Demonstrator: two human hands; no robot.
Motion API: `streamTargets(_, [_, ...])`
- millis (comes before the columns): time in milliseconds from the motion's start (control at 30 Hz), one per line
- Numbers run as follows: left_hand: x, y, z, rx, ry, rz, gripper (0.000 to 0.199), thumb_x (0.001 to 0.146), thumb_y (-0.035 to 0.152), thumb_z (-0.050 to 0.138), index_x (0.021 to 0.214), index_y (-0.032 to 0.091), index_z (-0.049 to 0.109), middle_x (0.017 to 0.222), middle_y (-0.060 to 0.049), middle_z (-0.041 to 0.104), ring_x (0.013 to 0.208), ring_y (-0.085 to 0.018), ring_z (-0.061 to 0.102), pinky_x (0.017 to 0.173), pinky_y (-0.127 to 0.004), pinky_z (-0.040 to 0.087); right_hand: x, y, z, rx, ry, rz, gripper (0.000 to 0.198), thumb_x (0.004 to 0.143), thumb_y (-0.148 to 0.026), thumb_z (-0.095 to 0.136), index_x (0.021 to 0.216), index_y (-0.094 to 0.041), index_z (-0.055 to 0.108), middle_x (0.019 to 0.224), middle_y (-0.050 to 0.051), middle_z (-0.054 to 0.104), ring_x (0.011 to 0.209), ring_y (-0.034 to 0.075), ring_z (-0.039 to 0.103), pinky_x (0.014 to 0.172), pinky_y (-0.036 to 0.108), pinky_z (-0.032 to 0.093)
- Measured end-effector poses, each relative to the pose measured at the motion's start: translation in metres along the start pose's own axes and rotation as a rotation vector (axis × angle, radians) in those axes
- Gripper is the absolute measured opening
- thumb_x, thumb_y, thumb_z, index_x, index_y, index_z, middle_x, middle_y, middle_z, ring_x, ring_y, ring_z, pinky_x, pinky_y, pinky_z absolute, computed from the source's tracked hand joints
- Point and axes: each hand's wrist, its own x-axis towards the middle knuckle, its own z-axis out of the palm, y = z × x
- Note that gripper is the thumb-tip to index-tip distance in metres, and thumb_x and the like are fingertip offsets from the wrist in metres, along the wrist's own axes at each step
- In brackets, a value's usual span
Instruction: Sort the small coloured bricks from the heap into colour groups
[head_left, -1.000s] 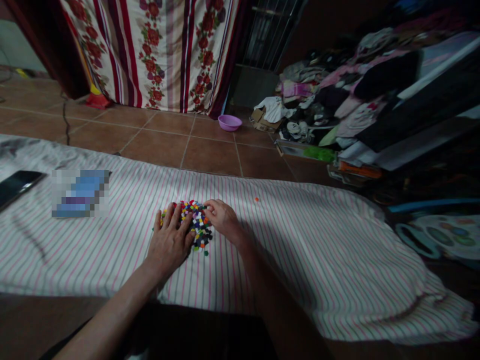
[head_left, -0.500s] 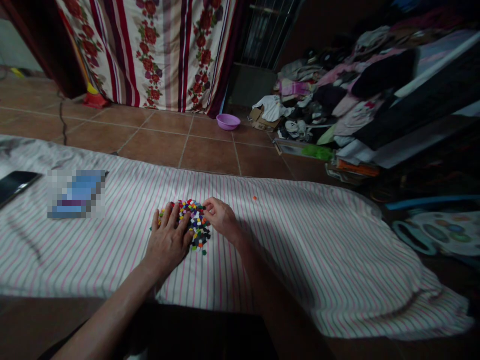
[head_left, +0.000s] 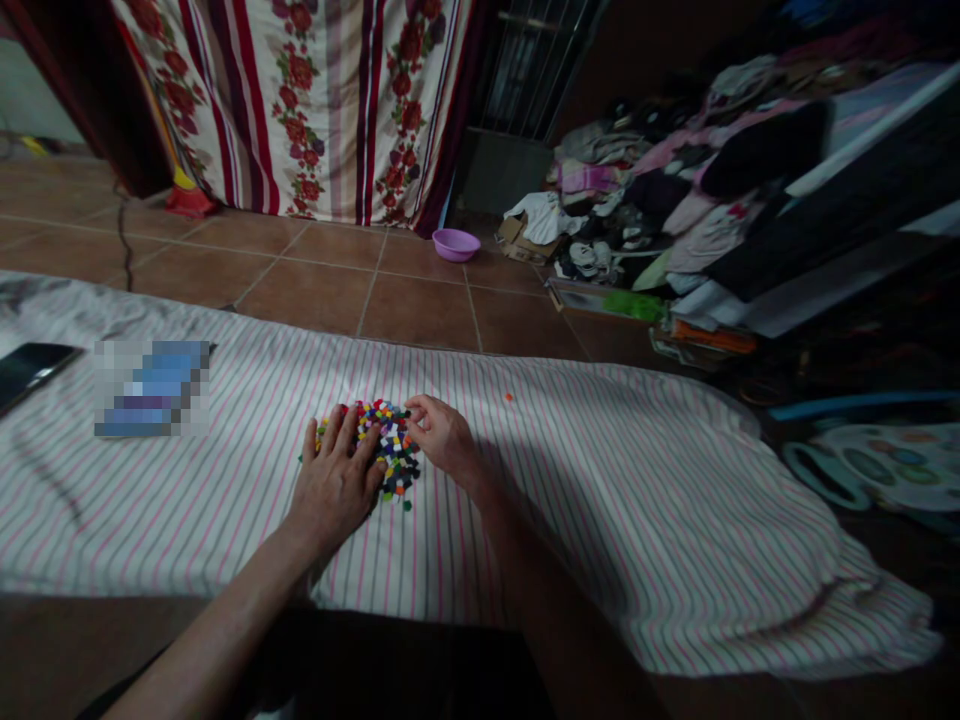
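Note:
A heap of small multicoloured pieces (head_left: pixel 394 445), like tiny blocks or beads, lies on a striped cloth (head_left: pixel 247 500). My left hand (head_left: pixel 337 475) rests flat over the heap's left side, fingers spread, hiding part of it. At the heap's right edge is my right hand (head_left: pixel 441 432), its fingers curled and thumb drawn toward the index finger in a pinch. Whatever sits between those fingertips is too small to make out. Apart from the heap, a single orange piece (head_left: pixel 509 397) lies to the right on the cloth.
On the cloth's left side lie a dark phone (head_left: pixel 34 372) and a blurred-out blue object (head_left: pixel 154 390). Beyond the cloth, a purple basin (head_left: pixel 456 245) stands on the tiled floor before a floral curtain (head_left: pixel 337 110). Piled clothes (head_left: pixel 660 190) fill the right background.

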Motion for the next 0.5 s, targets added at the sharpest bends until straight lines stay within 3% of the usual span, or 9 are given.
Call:
streamTargets(100, [0.0,0.0,0.0,0.014,-0.001,0.005,0.047,0.094,0.039,0.043,0.135,0.02,0.056,0.151,-0.019,0.041,0.142,-0.039,0.034,0.113,-0.064,0.027,0.0,-0.001,-0.005,-0.032,0.012,-0.027,0.029,0.08,-0.013,0.057,0.105,-0.022,0.065,0.085,0.0,0.066,0.073,0.014,0.058,0.075,0.026,0.046])
streamTargets(300, [0.0,0.0,-0.001,0.025,0.006,0.006,0.047,0.094,0.038,0.043,0.135,0.019,0.056,0.15,-0.02,0.042,0.142,-0.039,0.035,0.113,-0.064,0.027,0.005,0.007,-0.022,-0.001,0.024,-0.001,0.022,0.082,-0.016,0.055,0.094,-0.022,0.073,0.087,0.002,0.067,0.071,0.014,0.059,0.071,0.026,0.047])
streamTargets(500, [0.0,0.001,-0.001,0.045,0.003,0.007,0.047,0.094,0.04,0.043,0.135,0.021,0.056,0.15,-0.018,0.044,0.142,-0.038,0.036,0.112,-0.063,0.028,0.007,0.039,-0.051,-0.053,0.186,0.092,0.022,0.081,-0.018,0.053,0.088,-0.02,0.074,0.085,0.006,0.068,0.075,0.017,0.062,0.073,0.028,0.049])
